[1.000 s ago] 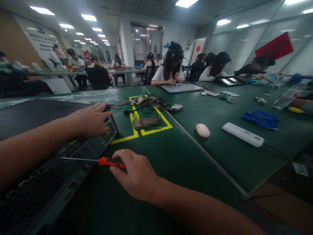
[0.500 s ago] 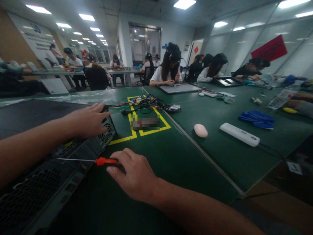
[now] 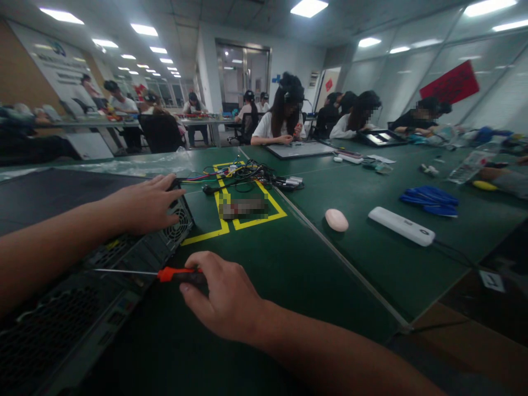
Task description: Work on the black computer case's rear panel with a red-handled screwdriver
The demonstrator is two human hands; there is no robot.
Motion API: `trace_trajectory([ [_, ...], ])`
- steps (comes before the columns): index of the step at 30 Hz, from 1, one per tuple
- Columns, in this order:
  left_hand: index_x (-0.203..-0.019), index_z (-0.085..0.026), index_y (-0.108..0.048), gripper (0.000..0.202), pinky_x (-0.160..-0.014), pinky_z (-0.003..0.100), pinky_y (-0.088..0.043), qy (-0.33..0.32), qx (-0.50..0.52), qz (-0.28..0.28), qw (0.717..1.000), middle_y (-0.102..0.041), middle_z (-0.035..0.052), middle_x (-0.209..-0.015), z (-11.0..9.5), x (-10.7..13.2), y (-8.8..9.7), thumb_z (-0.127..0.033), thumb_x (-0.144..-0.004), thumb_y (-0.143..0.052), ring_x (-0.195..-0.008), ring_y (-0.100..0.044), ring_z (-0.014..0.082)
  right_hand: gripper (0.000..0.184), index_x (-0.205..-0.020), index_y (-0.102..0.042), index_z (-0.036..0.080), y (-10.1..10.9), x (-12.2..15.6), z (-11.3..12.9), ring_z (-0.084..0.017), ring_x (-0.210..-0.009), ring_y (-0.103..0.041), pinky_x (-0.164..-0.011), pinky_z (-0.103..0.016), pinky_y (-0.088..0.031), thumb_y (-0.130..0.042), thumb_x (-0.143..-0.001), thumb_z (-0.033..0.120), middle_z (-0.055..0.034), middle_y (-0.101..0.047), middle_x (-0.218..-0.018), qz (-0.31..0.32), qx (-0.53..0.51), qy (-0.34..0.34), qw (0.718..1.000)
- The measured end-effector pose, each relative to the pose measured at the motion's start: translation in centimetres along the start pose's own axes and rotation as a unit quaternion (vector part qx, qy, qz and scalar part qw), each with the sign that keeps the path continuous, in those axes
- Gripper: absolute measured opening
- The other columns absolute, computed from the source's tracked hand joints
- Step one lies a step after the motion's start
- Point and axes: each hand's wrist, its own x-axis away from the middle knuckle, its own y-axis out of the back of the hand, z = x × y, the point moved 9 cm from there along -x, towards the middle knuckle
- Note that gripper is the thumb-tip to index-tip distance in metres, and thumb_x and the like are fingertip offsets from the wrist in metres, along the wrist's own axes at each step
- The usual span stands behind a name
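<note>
A black computer case (image 3: 61,308) lies on its side at the left of the green table (image 3: 297,275), its rear panel with a round fan grille (image 3: 175,223) facing me. My left hand (image 3: 142,204) lies flat on the case's top corner beside the fan, fingers stretched out. My right hand (image 3: 225,297) is closed round the red-and-black handle of a screwdriver (image 3: 165,274). The thin shaft points left, and its tip reaches the case's rear panel.
A yellow taped square (image 3: 243,206) holds a tangle of cables (image 3: 247,173). A pink oval mouse (image 3: 336,220), a white power strip (image 3: 401,225) and blue gloves (image 3: 429,197) lie to the right. Several seated people work at the far table edge.
The screwdriver and my right hand have shifted slightly left. My left hand stays on the case.
</note>
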Motion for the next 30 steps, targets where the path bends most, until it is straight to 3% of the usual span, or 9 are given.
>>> trace_trajectory([
  [20, -0.157, -0.004, -0.045, 0.069, -0.120, 0.052, -0.036, -0.013, -0.010, 0.000, 1.000, -0.024, 0.0367, -0.166, -0.46, 0.18, 0.44, -0.037, -0.096, -0.053, -0.151, -0.034, 0.0486, 0.024, -0.122, -0.056, 0.023, 0.06, -0.08, 0.04, -0.021, -0.091, -0.066, -0.081, -0.035, -0.055, -0.056, -0.104, 0.040, -0.0049, -0.068, -0.110, 0.010, -0.001, 0.003, 1.000],
  [27, -0.158, -0.009, -0.045, 0.074, -0.121, 0.050, -0.035, -0.001, -0.008, 0.002, 1.000, -0.026, 0.0289, -0.169, -0.20, 0.01, 0.26, -0.040, -0.092, -0.058, -0.153, -0.034, 0.0455, 0.026, -0.123, -0.055, 0.024, -0.03, -0.05, -0.03, -0.021, -0.092, -0.066, -0.081, -0.036, -0.055, -0.056, -0.104, 0.042, -0.0049, -0.067, -0.110, 0.010, 0.007, 0.004, 1.000],
  [30, -0.158, -0.008, -0.044, 0.075, -0.121, 0.050, -0.035, -0.005, -0.012, 0.002, 1.000, -0.025, 0.0297, -0.169, -0.13, -0.02, 0.10, -0.042, -0.093, -0.058, -0.153, -0.033, 0.0456, 0.025, -0.122, -0.055, 0.024, -0.02, -0.03, 0.04, -0.020, -0.091, -0.065, -0.081, -0.035, -0.055, -0.056, -0.104, 0.042, -0.0041, -0.066, -0.110, 0.013, 0.009, 0.008, 1.000],
])
